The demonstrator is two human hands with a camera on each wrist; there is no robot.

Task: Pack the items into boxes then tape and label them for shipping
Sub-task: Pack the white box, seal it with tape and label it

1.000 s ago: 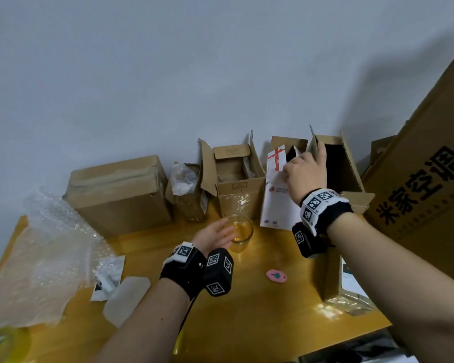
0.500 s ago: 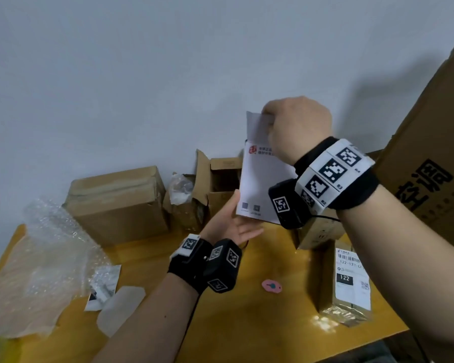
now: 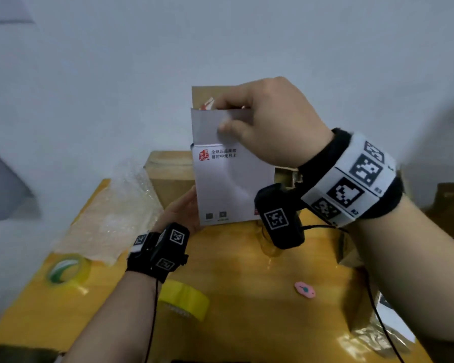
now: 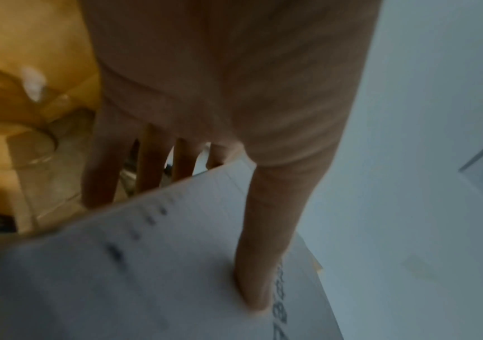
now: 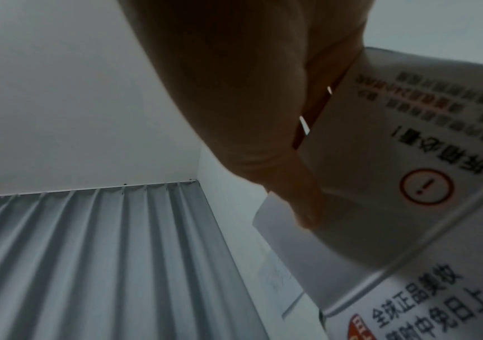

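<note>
The wooden table (image 3: 247, 323) is seen from above; its left edge runs beside the wall, and its near edge is cut off at the bottom of the head view. Open room for moving is left in the table's centre and near part, between the two forearms.

The white box (image 3: 231, 184) is held up above the table's far-centre, well clear of the top. Its long axis is upright, w/ the printed face turned toward the camera and the open flap at the top. The flap is pinched by the right hand (image 3: 270, 121), thumb on the near side, fingers curled over the top edge. The lower left corner is gripped by the left hand (image 3: 181, 213): in the left wrist view the thumb (image 4: 263, 241) is pressed on the printed face, and the fingers (image 4: 153, 161) are spread behind the box.

Behind the box a closed brown carton (image 3: 168, 176) is partly hidden, and another cardboard piece (image 3: 207, 94) shows above the flap. At the far left a bubble-wrap sheet (image 3: 116, 213) is spread to the table edge. At the right edge taped parcels (image 3: 364, 323) stand, approx. half in frame. A tape roll w/ green core (image 3: 67, 269) lies near the left edge; a yellow tape roll (image 3: 184, 299) lies just beside the left forearm. Under the right wrist camera a clear glass (image 3: 269, 244) is prob. standing, though blurred. A small pink item (image 3: 304, 289) lies alone in the open centre-right.
</note>
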